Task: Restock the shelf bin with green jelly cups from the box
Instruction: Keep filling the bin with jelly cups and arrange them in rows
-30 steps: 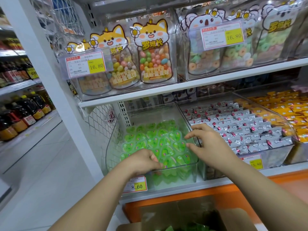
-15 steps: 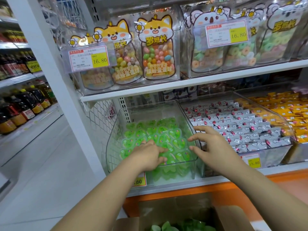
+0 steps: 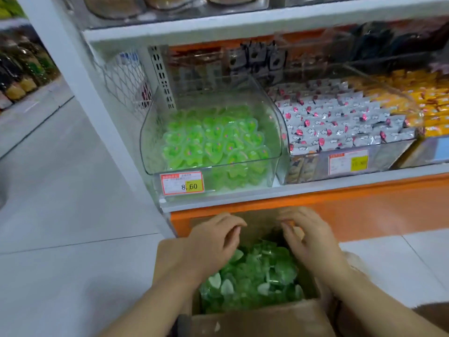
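Box (image 3: 255,319) cropped at bottom edge; top-shelf goods (image 3: 114,6) cropped, blurred.

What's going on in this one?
A person is restocking sweets. The left hand and right hand hover with loosely curled fingers over the green jelly cups in an open cardboard box on the floor, apparently gripping nothing yet. The clear shelf bin above already holds a layer of such cups, with room left.

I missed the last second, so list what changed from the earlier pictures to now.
Both hands left the shelf bin and dropped to the box: the left hand and right hand now hover over its green jelly cups, fingers loosely curled, gripping nothing visible. The camera tilted down. The bin's cups, its 8.60 price tag and the silver packets stayed put.
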